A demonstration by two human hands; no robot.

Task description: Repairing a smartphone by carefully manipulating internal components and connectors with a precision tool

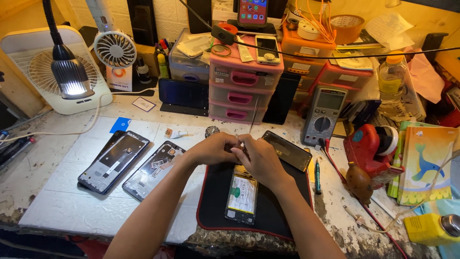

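Observation:
An opened phone point(242, 197) with its back off lies on a black mat point(271, 211) with a red border at the front middle of the bench. Both hands meet over the phone's top end. My left hand point(214, 149) is curled there with fingers pinched together. My right hand point(259, 159) holds thin metal tweezers point(252, 118) whose shaft points up and away; the tip is hidden between my fingers. What the left fingers pinch is hidden.
Two phone frames point(115, 160) point(152, 170) lie left of the mat, a dark phone back point(287, 150) and a small screwdriver point(316, 178) right. Behind stand pink drawers point(244, 91), a multimeter point(324, 115), a lamp point(72, 76), fans. A red tape dispenser point(366, 148) sits right.

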